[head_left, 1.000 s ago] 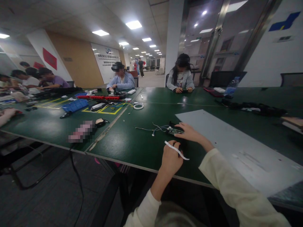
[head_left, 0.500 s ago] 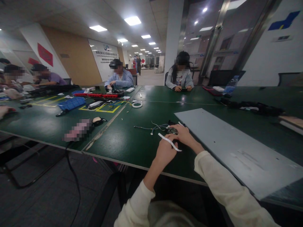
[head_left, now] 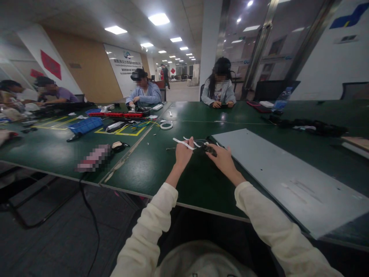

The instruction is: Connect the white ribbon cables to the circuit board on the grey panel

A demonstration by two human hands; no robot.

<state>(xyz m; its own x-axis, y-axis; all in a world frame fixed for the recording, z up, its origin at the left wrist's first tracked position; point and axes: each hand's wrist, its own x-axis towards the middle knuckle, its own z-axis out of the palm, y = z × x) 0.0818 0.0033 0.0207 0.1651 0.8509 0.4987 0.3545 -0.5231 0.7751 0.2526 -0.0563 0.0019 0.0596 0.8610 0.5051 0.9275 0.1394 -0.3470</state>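
Note:
My right hand [head_left: 221, 157] grips a small dark circuit board [head_left: 209, 149] by its near side, with the fingers curled over its edge. Thin wires [head_left: 198, 141] run from the board toward my left hand [head_left: 183, 154]. That hand is closed, and a narrow white strip [head_left: 179, 141] sticks out of it to the left, crossing over the fingers. A second pale strip end shows just past the fingertips; whether it is the same piece I cannot tell. A thin dark cable end [head_left: 170, 149] shows left of my left hand, above the green table [head_left: 138, 165].
A large grey panel [head_left: 271, 165] lies to the right of my hands. Farther left are a roll of white tubing [head_left: 166, 125], a small wrench [head_left: 170, 114], a blue tray [head_left: 85, 125] and a pouch [head_left: 118, 146]. Co-workers sit across the table.
My left hand has moved left and away from me, apart from my right hand, with the white strip still in it. The circuit board has come more into view in my right hand.

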